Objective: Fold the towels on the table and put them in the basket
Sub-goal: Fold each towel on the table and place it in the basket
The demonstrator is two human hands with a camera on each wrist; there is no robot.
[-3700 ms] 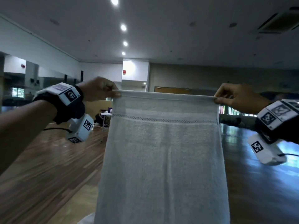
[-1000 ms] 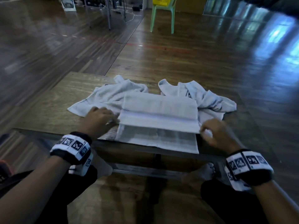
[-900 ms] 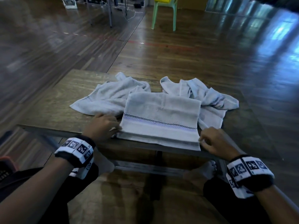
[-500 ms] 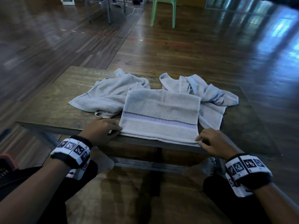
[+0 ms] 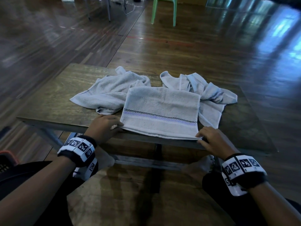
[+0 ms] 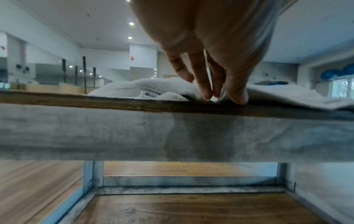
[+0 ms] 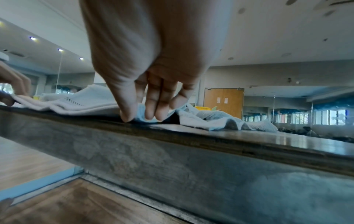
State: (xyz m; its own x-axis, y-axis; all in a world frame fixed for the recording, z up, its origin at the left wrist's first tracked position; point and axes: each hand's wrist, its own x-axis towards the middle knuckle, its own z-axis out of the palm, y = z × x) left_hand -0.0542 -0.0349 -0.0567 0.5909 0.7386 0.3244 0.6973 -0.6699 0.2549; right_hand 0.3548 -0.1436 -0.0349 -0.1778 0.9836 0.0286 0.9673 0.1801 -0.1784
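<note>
A pale towel (image 5: 160,111) with a checkered stripe lies folded in half at the table's (image 5: 53,98) front edge. My left hand (image 5: 116,126) pinches its near left corner, thumb and fingers (image 6: 205,94) pressed against the tabletop. At the near right corner, my right hand (image 5: 199,138) pinches the stacked layers between thumb (image 7: 126,116) and fingers. Two more towels lie crumpled behind it, one at the left (image 5: 110,93) and one at the right (image 5: 210,93). A dark basket (image 5: 4,160) with an orange rim shows at the far left edge, beside my left leg.
The low wooden table has a metal frame (image 6: 172,136) beneath its top. A green plastic chair (image 5: 163,10) stands on the wooden floor beyond the table. My feet rest under the table's front edge.
The towel I held up in the air now lies on the table, folded over toward me. Both hands drew its top edge down to the front edge and have held the corners since.
</note>
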